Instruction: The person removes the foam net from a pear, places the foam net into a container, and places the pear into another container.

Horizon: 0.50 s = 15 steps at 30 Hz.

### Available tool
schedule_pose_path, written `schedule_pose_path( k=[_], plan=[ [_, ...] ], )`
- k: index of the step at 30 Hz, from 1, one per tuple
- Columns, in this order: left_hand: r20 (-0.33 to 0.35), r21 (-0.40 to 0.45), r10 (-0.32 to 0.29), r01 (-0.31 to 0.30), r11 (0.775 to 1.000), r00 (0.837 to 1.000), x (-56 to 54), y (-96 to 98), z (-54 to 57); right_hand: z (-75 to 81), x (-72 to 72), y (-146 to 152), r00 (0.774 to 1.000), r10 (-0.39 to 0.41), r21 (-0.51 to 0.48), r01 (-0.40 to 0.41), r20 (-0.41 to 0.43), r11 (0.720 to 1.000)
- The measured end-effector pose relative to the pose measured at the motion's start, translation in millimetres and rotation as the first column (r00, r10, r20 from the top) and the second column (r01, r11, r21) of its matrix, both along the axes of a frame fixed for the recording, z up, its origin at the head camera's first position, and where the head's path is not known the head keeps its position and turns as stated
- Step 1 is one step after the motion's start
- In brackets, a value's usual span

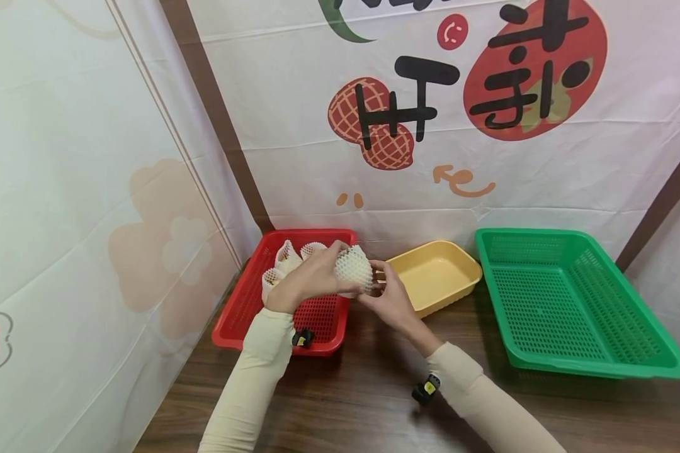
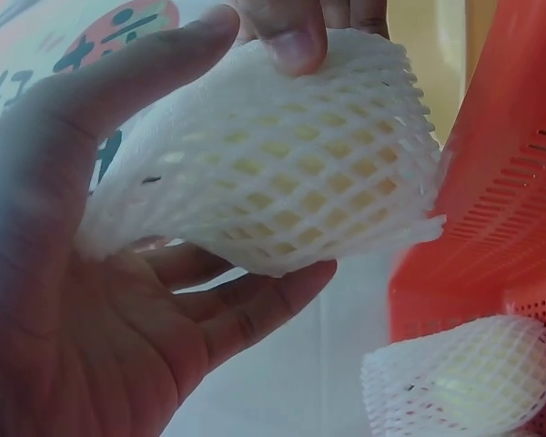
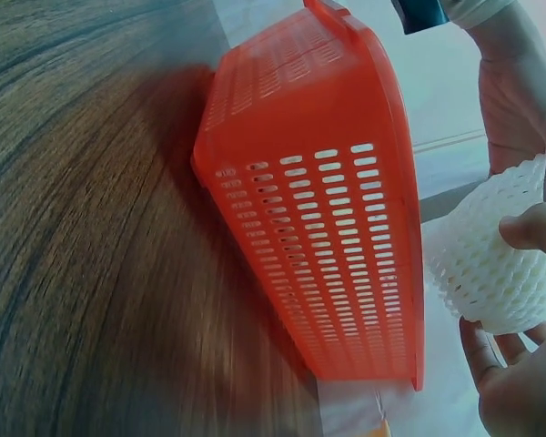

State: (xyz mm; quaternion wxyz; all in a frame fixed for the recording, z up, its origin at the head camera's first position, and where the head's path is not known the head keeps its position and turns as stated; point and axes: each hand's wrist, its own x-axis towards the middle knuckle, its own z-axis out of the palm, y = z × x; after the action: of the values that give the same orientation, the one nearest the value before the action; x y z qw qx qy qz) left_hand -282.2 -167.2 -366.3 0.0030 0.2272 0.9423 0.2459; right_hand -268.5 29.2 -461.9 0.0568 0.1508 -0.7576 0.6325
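A pale yellow, rounded fruit in a white foam net [image 1: 354,269] is held up between both hands, over the right side of the red basket [image 1: 342,343]. My left hand [image 1: 314,274] grips the net, thumb above and fingers beneath it in the left wrist view. From the other side my right hand [image 1: 393,299] holds the same netted fruit [image 3: 496,255], its thumb pressed on the net. The fruit's exact kind is hidden by the mesh. Inside the red basket lie several more fruits in foam nets [image 2: 469,378].
A yellow tray [image 1: 459,290] stands behind the right hand, at the back of the dark wooden table [image 1: 368,402]. Farther right is a green basket [image 1: 544,296] with perforated sides. A printed white cloth [image 1: 294,157] hangs behind, another along the left.
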Motion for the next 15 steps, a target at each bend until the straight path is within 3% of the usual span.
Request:
schedule_pose_path(
  k=[7, 15],
  plan=[
    [0.013, 0.034, -0.019, 0.018, 0.999, 1.000, 1.4, 2.7, -1.8, 0.2, -1.0, 9.9, 1.000, 0.018, -0.043, -0.017, 0.003, 0.999],
    [0.024, 0.125, -0.052, 0.049, 0.991, 0.998, 1.5, 5.4, -11.3, -1.4, 1.1, 21.2, 1.000, 0.016, -0.046, -0.016, -0.013, 0.999]
  ],
)
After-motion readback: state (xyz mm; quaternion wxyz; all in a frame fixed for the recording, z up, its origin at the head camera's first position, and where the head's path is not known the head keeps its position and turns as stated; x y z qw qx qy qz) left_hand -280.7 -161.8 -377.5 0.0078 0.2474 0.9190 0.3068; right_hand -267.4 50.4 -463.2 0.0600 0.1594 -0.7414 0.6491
